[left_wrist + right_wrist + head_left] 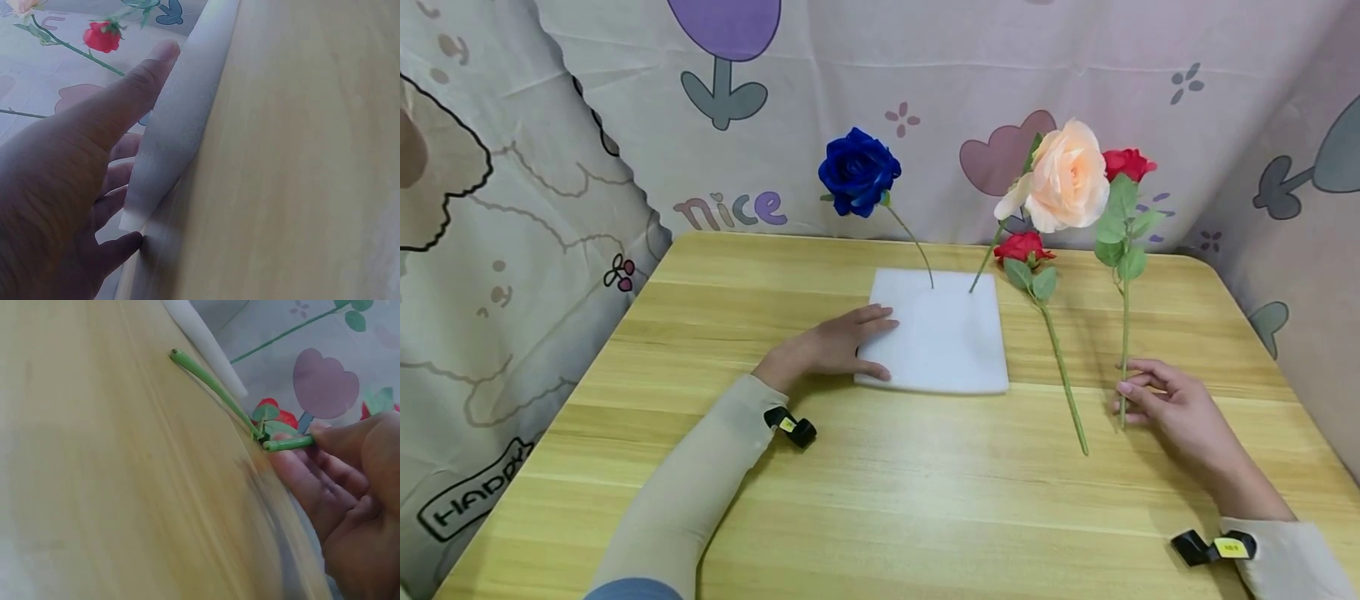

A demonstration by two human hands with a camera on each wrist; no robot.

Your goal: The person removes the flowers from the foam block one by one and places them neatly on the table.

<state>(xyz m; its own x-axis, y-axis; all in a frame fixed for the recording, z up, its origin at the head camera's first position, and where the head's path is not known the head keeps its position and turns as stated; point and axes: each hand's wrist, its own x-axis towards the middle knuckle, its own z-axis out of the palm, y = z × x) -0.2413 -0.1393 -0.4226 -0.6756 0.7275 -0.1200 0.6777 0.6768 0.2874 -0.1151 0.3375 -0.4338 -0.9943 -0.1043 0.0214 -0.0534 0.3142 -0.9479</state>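
My right hand (1183,417) pinches the lower stem of a red rose (1127,165) between thumb and fingers, holding it nearly upright with the bloom at the top. In the right wrist view the cut end of its green stem (289,444) pokes out past the fingertips. My left hand (831,346) rests against the left side of a white foam block (940,342), fingers spread and fairly straight. A blue rose (859,172) and a peach rose (1067,179) stand in the block's far part, leaning left and right.
Between the block and my right hand, another red rose (1022,247) lies on the wooden table (887,500), its stem end towards me. A patterned cloth (865,67) hangs behind the table and along both sides.
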